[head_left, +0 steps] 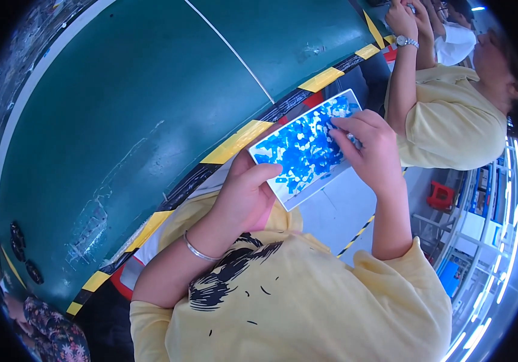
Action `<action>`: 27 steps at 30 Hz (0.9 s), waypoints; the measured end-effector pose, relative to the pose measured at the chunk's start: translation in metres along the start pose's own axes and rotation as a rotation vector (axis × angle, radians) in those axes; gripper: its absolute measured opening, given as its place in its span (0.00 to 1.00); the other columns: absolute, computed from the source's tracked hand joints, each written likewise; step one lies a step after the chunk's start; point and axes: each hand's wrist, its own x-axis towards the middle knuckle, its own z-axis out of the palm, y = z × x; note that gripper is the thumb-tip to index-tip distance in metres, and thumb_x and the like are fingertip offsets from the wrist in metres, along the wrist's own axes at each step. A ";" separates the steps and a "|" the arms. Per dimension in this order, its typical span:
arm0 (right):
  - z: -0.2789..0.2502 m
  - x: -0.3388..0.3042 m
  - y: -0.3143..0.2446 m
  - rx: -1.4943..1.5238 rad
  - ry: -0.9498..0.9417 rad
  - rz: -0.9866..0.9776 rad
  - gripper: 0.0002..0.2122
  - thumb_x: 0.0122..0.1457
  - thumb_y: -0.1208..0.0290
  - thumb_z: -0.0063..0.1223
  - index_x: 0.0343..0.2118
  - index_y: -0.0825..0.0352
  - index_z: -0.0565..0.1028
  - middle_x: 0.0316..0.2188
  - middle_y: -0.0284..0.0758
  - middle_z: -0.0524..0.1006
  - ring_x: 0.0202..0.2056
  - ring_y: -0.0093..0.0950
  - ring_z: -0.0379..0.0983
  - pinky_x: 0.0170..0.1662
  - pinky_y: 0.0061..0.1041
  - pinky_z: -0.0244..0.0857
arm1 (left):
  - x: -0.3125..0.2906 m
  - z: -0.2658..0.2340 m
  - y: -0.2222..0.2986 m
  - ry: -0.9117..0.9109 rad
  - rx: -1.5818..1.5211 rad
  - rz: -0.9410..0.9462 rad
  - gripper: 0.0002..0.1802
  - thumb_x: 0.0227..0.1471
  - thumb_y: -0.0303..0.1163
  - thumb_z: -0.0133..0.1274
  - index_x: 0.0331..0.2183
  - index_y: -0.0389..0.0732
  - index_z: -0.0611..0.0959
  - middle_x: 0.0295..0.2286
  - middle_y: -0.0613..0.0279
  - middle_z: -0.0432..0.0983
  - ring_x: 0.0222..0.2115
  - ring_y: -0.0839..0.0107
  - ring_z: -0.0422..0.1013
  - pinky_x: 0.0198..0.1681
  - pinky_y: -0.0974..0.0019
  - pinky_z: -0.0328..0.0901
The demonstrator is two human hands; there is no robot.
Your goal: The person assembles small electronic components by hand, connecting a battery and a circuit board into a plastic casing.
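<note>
I hold a white-rimmed rectangular card (300,152) covered with blue and white patches in front of my chest. My left hand (244,196), with a thin metal bangle on the wrist, grips its lower left edge with the thumb lying on the face. My right hand (372,148) closes over the card's upper right end, and its fingertips press on the blue patches there. Whether those fingers pinch a small piece I cannot tell. My yellow shirt (307,308) with a black print fills the lower part of the view.
A green floor (120,120) runs behind, bordered by yellow-and-black striped tape (322,78). Another person in a yellow shirt (452,120) wearing a wristwatch stands at the upper right. A red stool (440,196) and lit shelving (488,241) are at right.
</note>
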 end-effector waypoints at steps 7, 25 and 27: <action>-0.038 0.015 -0.028 0.072 0.281 -0.148 0.05 0.44 0.83 0.55 0.27 0.73 0.76 0.22 0.37 0.71 0.27 0.30 0.68 0.32 0.23 0.61 | -0.034 0.029 0.025 -0.032 0.079 0.032 0.32 0.42 0.17 0.45 0.53 0.38 0.64 0.47 0.59 0.67 0.48 0.69 0.65 0.51 0.66 0.61; 0.056 0.311 -0.104 0.456 0.294 -0.390 0.12 0.46 0.75 0.56 0.36 0.67 0.74 0.35 0.40 0.74 0.39 0.38 0.70 0.44 0.30 0.63 | -0.134 -0.017 0.292 0.722 0.559 0.910 0.21 0.49 0.22 0.43 0.48 0.35 0.68 0.42 0.56 0.69 0.41 0.69 0.68 0.44 0.68 0.65; 0.060 0.357 -0.098 0.363 0.284 -0.403 0.14 0.44 0.74 0.57 0.37 0.67 0.74 0.39 0.41 0.73 0.46 0.40 0.66 0.51 0.33 0.58 | -0.134 -0.020 0.305 0.815 0.687 0.939 0.21 0.49 0.21 0.43 0.48 0.35 0.69 0.41 0.58 0.69 0.39 0.72 0.68 0.43 0.69 0.65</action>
